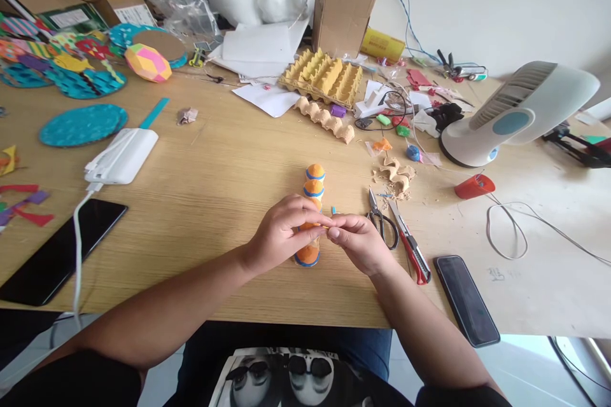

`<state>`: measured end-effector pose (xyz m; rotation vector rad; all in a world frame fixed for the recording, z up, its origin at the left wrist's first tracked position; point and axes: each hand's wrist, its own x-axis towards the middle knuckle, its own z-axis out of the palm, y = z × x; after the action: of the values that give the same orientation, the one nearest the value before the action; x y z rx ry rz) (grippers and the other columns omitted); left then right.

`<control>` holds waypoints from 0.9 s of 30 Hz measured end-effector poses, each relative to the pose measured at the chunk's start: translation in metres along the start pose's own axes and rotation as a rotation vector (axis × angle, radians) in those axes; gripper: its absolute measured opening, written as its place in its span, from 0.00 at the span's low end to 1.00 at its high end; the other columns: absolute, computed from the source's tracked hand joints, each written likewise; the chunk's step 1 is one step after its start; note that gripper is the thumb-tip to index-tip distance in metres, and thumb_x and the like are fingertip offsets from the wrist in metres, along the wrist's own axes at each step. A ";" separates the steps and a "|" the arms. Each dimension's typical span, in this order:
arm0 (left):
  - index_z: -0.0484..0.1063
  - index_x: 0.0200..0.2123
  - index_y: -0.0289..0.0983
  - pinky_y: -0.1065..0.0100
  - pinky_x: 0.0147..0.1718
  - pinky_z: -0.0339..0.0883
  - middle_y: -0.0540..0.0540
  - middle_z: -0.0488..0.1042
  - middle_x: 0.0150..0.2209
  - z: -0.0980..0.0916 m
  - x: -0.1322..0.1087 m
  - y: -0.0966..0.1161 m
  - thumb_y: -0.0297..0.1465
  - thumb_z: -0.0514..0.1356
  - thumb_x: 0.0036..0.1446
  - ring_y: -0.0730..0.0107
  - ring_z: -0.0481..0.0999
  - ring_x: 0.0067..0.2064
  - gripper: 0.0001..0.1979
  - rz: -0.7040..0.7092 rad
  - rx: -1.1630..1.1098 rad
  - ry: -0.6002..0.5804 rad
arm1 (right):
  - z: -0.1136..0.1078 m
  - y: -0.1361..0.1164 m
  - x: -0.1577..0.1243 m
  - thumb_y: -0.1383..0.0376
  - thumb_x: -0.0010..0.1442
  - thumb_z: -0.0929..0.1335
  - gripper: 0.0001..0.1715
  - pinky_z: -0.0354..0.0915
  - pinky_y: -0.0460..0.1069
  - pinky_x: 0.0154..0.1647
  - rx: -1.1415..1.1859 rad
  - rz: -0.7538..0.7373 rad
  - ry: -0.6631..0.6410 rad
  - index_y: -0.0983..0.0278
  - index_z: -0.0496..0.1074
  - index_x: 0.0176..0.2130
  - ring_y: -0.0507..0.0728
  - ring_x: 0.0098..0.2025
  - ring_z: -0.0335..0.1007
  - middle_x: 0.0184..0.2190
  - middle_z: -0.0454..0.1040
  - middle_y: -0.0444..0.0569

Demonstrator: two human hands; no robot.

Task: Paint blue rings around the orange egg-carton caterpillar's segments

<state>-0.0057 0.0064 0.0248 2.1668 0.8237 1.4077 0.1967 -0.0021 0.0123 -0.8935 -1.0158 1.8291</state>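
A strip of egg-carton cups [314, 188], covered in orange with blue bands round the cups, lies lengthwise on the table in front of me. Just above its middle, my left hand [286, 232] and my right hand [358, 241] meet at the fingertips. Both are closed in a pinch on a small, thin orange piece [327, 226], mostly hidden by the fingers. My left hand covers part of the strip. A tiny blue scrap [333, 210] lies beside the strip, behind my right fingers.
Right of my hands lie black-handled scissors [383, 222], a red utility knife [413, 248] and a phone [466, 299]. A fan [506, 117] stands farther right. Behind are a yellow egg tray [324, 79] and a bare carton strip [327, 121]. A power bank [125, 156] sits left.
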 end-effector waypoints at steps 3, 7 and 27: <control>0.79 0.45 0.41 0.64 0.42 0.74 0.48 0.80 0.37 0.000 0.002 0.001 0.26 0.69 0.61 0.68 0.78 0.40 0.09 0.030 0.013 -0.006 | 0.000 0.001 0.000 0.57 0.48 0.83 0.13 0.71 0.51 0.44 -0.008 0.005 0.009 0.58 0.85 0.33 0.52 0.35 0.76 0.32 0.84 0.45; 0.79 0.43 0.40 0.64 0.41 0.72 0.48 0.80 0.36 -0.001 0.002 0.000 0.25 0.68 0.62 0.68 0.76 0.38 0.07 0.095 0.084 -0.029 | 0.000 0.001 0.000 0.58 0.47 0.83 0.13 0.70 0.50 0.43 0.010 0.013 0.028 0.59 0.84 0.32 0.51 0.34 0.74 0.31 0.82 0.44; 0.79 0.43 0.40 0.62 0.40 0.73 0.47 0.82 0.36 0.000 -0.002 -0.002 0.26 0.70 0.60 0.66 0.76 0.38 0.08 0.172 0.168 0.016 | 0.004 -0.005 -0.001 0.53 0.53 0.80 0.17 0.64 0.50 0.35 -0.151 -0.054 0.042 0.62 0.79 0.28 0.51 0.29 0.63 0.23 0.69 0.41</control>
<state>-0.0067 0.0064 0.0228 2.4065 0.8037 1.4866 0.1954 -0.0021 0.0182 -0.9809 -1.1517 1.6991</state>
